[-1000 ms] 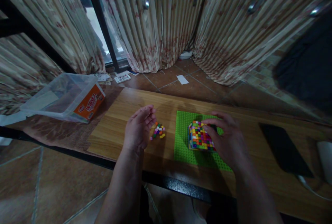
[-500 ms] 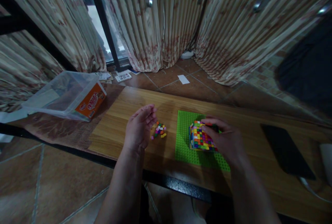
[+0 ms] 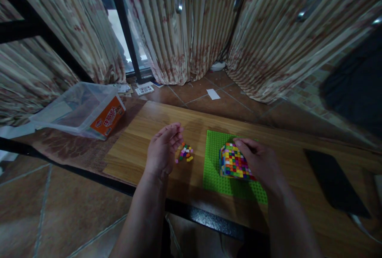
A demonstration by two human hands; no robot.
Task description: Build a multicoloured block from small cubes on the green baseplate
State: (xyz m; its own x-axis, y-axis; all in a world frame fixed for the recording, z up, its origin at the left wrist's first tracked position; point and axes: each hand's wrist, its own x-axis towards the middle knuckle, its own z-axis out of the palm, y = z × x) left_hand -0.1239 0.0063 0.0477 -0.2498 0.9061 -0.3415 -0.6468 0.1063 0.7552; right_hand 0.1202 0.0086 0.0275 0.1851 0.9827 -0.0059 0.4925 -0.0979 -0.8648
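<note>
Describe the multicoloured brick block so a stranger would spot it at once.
Find the wooden tabletop, then the bright green studded baseplate lying on it. On that baseplate, partly covered by the right hand, sits the multicoloured brick block. Unlike the small loose bricks scattered near the left hand, it is one large assembled mass.

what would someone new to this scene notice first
The multicoloured block structure on the bright green baseplate stands out first, with the right hand over part of it. Loose coloured bricks lie by the left hand. Farther left sits a clear plastic bin with an orange label.
</note>
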